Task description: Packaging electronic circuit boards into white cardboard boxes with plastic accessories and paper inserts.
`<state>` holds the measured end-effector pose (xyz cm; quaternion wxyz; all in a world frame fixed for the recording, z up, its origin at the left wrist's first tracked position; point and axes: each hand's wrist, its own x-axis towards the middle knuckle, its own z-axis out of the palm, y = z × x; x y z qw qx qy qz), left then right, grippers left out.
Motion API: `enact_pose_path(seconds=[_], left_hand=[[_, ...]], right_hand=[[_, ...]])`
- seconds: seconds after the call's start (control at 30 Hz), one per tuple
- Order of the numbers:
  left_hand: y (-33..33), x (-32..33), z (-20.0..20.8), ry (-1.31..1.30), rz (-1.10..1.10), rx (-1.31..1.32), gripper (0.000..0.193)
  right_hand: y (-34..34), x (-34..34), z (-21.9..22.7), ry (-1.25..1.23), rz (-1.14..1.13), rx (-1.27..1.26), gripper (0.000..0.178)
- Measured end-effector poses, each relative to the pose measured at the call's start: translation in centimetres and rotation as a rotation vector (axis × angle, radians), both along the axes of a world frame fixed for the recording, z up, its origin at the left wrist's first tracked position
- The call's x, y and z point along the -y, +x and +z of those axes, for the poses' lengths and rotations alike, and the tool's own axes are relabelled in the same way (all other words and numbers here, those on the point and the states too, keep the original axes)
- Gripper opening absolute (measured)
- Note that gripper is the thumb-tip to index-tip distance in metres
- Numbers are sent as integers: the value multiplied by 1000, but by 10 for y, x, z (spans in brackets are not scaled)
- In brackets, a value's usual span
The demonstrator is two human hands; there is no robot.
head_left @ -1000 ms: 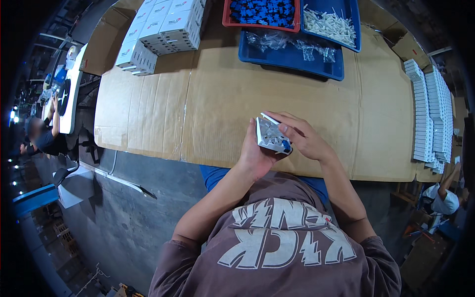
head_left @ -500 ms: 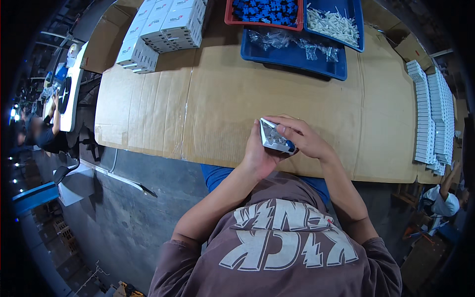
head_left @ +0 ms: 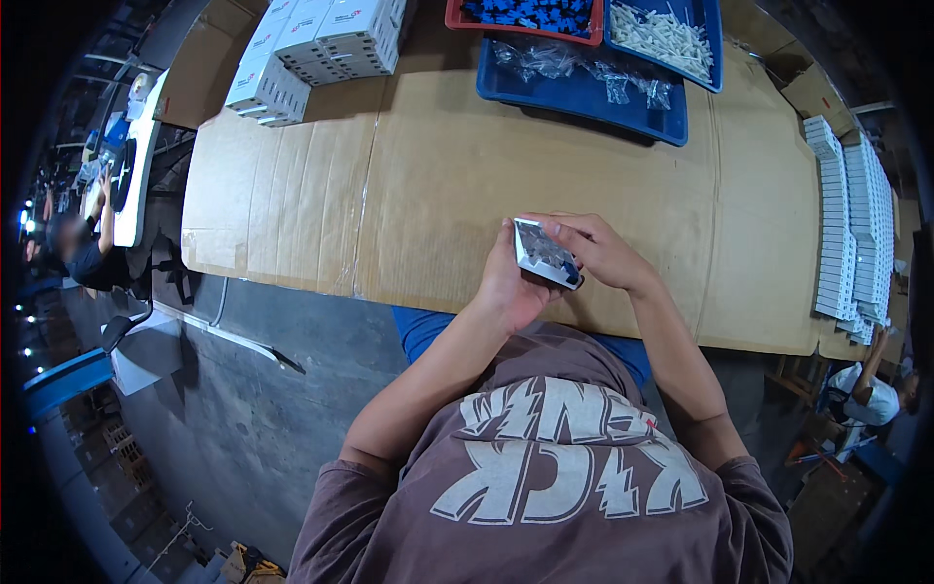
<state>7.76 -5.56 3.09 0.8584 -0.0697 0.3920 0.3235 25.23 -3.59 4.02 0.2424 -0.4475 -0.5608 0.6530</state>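
Observation:
Over the near edge of the cardboard-covered table, my left hand [head_left: 508, 288] cradles a small white open box [head_left: 530, 261] from below and its left side. Inside the box lie clear plastic bags and something dark blue at its near right corner; the exact contents are too small to make out. My right hand [head_left: 605, 255] closes on the box from the right, its thumb and fingers over the far rim and the plastic. Parts of the right fingers are hidden behind the box.
White boxes [head_left: 336, 39] are stacked at the far left. At the back stand a red tray [head_left: 525, 35] of blue parts, a blue tray [head_left: 718, 73] of white pieces and a larger blue tray [head_left: 584, 115] with clear bags. Flat white boxes [head_left: 839, 234] pile up at right. People work at both sides.
The box has tilted, so more of its inside shows, and its plastic lies flatter. My right hand has shifted slightly up along it. The view has moved a little.

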Motion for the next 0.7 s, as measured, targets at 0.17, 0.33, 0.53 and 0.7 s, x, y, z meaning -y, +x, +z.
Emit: enact_pose_path(seconds=[0.17, 0.33, 0.53, 0.7], left_hand=[[-2, 3, -8, 48, 62, -3, 65], [-3, 5, 10, 62, 89, -96, 67], [-6, 18, 43, 235, 106, -194, 70], [-7, 31, 63, 398, 73, -211, 71]], right_hand=[[-9, 5, -2, 78, -63, -39, 48], [-13, 8, 13, 177, -6, -28, 50], [-4, 18, 35, 440, 130, 28, 61], [1, 29, 64, 715, 220, 169, 76]])
